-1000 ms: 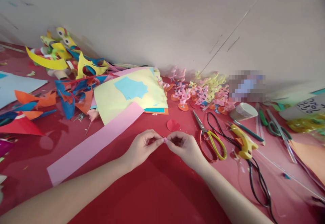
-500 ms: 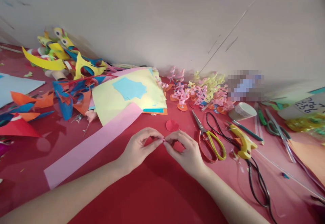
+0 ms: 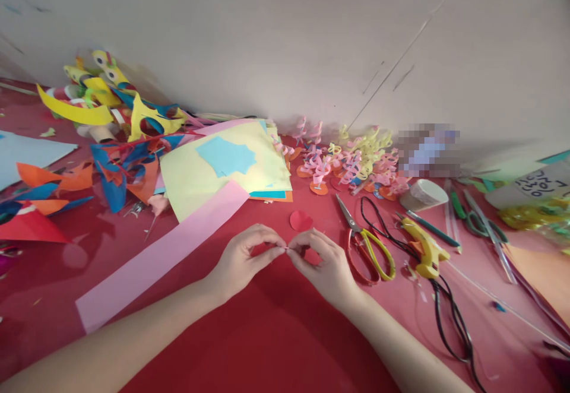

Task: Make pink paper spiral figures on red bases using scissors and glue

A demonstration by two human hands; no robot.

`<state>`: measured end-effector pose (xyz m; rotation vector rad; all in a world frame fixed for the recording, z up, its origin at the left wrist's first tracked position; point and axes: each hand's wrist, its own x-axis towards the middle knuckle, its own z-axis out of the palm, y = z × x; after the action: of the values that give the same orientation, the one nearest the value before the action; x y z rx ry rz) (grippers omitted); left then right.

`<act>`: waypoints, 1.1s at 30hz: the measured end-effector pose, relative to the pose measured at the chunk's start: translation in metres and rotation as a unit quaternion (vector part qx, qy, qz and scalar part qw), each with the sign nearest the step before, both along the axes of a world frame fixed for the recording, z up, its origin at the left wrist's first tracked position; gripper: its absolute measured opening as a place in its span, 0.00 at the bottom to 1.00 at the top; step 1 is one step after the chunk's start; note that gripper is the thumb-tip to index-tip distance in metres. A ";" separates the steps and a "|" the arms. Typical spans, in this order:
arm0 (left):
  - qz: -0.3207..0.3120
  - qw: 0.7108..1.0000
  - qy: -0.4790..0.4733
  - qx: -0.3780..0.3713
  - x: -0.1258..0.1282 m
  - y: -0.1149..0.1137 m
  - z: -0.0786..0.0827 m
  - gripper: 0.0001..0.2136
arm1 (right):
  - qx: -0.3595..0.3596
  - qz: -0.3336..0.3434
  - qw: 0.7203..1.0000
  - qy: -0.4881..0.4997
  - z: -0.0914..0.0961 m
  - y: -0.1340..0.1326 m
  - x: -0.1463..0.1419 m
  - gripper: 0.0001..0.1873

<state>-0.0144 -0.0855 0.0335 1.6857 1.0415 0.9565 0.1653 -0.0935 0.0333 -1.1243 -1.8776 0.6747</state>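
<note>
My left hand (image 3: pixel 243 262) and my right hand (image 3: pixel 327 265) meet above the red table, thumbs and forefingers pinched together. Between their fingertips is a tiny pink piece of paper (image 3: pixel 286 249), mostly covered by the fingers. Just behind the hands lies a red paper disc (image 3: pixel 301 221). Scissors with red and yellow handles (image 3: pixel 371 256) rest to the right of my right hand, slightly opened. A long pink paper strip (image 3: pixel 164 256) lies slantwise to the left of my left hand. Curled pink and yellow paper pieces (image 3: pixel 323 170) on orange discs stand at the back.
A yellow glue gun (image 3: pixel 428 250) with a black cord lies right of the scissors, near a white cup (image 3: pixel 425 194) and green-handled scissors (image 3: pixel 485 224). Paper sheets (image 3: pixel 182 185) are stacked behind the strip. Coloured paper scraps (image 3: pixel 113 173) crowd the left, against the wall (image 3: pixel 285 37).
Both hands keep their pinch at nearly the same spot, with only slight fingertip movement. The whole view has shifted a little.
</note>
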 end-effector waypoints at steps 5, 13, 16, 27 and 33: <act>0.005 1.000 0.027 0.013 0.001 0.000 0.003 0.06 | -0.033 0.000 0.999 0.012 -0.001 0.001 0.000 0.03; 0.022 0.997 -0.021 -0.074 0.004 0.000 -0.001 0.05 | -0.131 -0.008 0.988 0.078 -0.001 0.002 0.000 0.06; 0.026 0.996 -0.030 -0.081 0.003 0.001 -0.001 0.05 | -0.135 -0.002 0.986 0.092 -0.002 0.003 0.000 0.04; 0.021 0.990 -0.042 -0.129 0.004 0.001 0.002 0.07 | -0.092 0.021 0.991 0.100 -0.003 0.003 0.001 0.04; 0.011 0.989 -0.056 -0.133 0.004 -0.001 0.003 0.07 | -0.112 0.013 0.987 0.111 -0.004 0.002 0.001 0.04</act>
<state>-0.0101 -0.0862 0.0369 1.3889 1.0638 0.8721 0.1663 -0.0915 0.0291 -1.1154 -1.6591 1.0027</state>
